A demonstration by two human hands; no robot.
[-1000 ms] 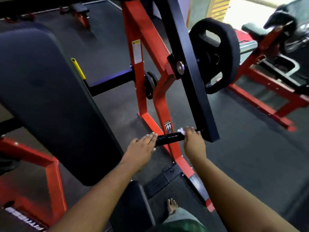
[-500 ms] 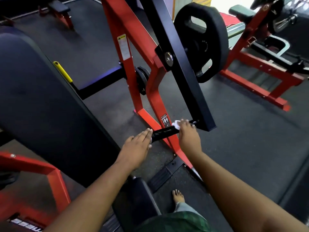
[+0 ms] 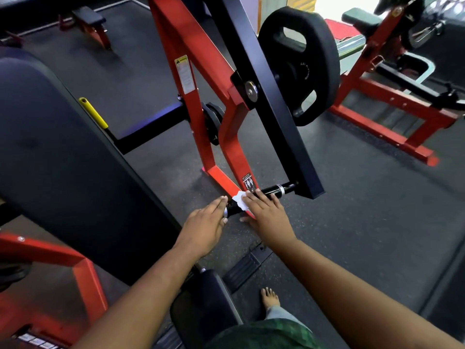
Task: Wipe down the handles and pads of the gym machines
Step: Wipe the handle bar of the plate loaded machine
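Head view: right hand (image 3: pixel 266 217) pressing white wipe (image 3: pixel 239 200) onto black handle (image 3: pixel 270 191) of red machine frame (image 3: pixel 234 152), fingers curled over it. Left hand (image 3: pixel 205 224) flat, fingers straight, touching handle's free end beside large black back pad (image 3: pixel 57 159). Weight plate (image 3: pixel 300 64) loaded above.

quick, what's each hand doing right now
Left hand: open, straight fingers against the end of the handle.
Right hand: presses a white wipe onto it.
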